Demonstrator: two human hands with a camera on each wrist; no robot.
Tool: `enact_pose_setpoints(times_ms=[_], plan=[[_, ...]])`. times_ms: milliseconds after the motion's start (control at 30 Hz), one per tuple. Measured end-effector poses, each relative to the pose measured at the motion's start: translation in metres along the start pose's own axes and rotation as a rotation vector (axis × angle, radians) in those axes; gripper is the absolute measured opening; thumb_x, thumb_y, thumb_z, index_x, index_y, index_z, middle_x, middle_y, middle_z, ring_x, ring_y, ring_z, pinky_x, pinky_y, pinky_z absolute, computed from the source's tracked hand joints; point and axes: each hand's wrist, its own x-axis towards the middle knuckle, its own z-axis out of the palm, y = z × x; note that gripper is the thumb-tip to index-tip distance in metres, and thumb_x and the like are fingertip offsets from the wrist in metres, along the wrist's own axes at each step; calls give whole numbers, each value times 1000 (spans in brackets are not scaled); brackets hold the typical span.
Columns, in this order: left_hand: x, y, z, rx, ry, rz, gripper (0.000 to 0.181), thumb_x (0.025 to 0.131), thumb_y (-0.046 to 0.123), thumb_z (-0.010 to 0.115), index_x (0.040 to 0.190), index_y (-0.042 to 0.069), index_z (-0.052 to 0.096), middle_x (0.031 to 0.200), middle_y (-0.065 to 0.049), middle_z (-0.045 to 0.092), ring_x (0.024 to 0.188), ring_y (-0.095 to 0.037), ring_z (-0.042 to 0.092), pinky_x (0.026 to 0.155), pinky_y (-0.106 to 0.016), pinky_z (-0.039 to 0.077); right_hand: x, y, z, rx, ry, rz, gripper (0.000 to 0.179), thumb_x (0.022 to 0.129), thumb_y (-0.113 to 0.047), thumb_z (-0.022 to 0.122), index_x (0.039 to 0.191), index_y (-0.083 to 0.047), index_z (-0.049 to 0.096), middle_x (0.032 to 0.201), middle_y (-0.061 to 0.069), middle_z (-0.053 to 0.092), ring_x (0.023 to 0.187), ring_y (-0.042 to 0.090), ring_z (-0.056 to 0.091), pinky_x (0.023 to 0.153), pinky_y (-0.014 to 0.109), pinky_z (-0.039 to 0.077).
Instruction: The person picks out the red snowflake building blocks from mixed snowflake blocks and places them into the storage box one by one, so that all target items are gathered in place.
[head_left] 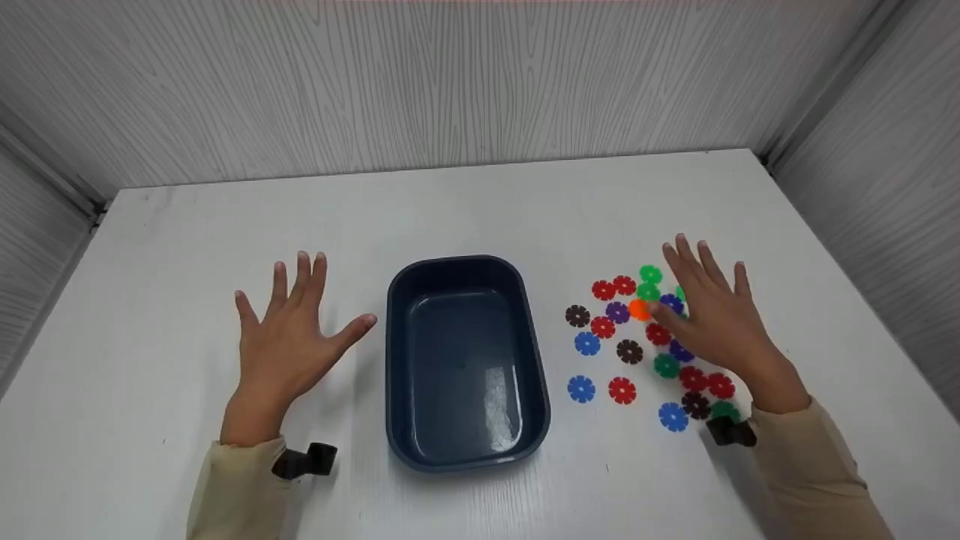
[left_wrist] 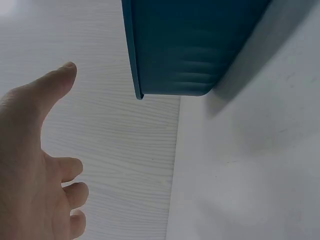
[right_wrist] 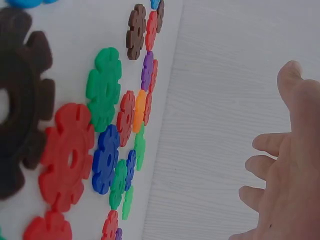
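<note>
Two grips hang above the worktop [head_left: 450, 210]: the left grip [head_left: 289, 345] and the right grip [head_left: 712, 322], each with fingers spread and nothing held. From where I stand, the coloured notched discs [head_left: 624, 347] lie beneath and left of the right grip; the blue tray [head_left: 457, 375] sits between both grips, near the left thumb. Handling, in my judgement: discs this thin call for an edge pinch between thumb and forefinger, made with the right grip lowered squarely. Start with isolated discs on its tray side. Where discs touch, part them with a fingertip before lifting. Use the left grip to steady the tray by its rim.
</note>
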Motion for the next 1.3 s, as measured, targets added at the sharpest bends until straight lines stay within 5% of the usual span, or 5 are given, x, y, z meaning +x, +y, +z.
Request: enact_pose_setpoints(times_ms=[167, 500, 733, 933, 1300], plan=[[-1, -2, 1, -64, -14, 16, 99, 86, 74, 44, 156, 17, 2, 162, -10, 2, 150, -36, -1, 111, -68, -10, -8, -8, 2, 8, 25, -54, 80, 93, -42, 60, 155, -13, 19, 161, 17, 15, 148, 42, 10, 113, 67, 0], [-7, -12, 6, -345, -119, -3, 95, 90, 60, 55, 156, 23, -3, 163, -5, -3, 151, -32, 4, 116, -61, 9, -26, -20, 6, 126, 53, -145, 75, 87, -33, 69, 150, -11, 35, 156, 16, 32, 144, 40, 25, 109, 69, 19], [-12, -18, 11, -509, -215, -27, 84, 93, 52, 55, 156, 28, 5, 163, -9, 8, 148, -39, 14, 113, -64, 18, -36, -22, 10, 114, -74, -138, 78, 83, -33, 75, 149, -15, 37, 152, 14, 39, 139, 39, 36, 104, 70, 28], [-11, -17, 19, -579, -226, 36, 77, 94, 44, 57, 155, 17, 19, 161, -13, 20, 146, -40, 22, 113, -60, 23, -41, -24, 9, 84, -184, -145, 75, 82, -42, 74, 146, -18, 42, 143, 12, 51, 131, 37, 46, 95, 62, 44], [-9, -14, 32, -652, -268, 67, 79, 90, 40, 65, 152, 10, 28, 155, -14, 34, 142, -33, 32, 114, -54, 27, -42, -27, 18, -5, -302, -214, 70, 75, -43, 80, 135, -18, 55, 134, 6, 58, 129, 32, 49, 100, 59, 42]])
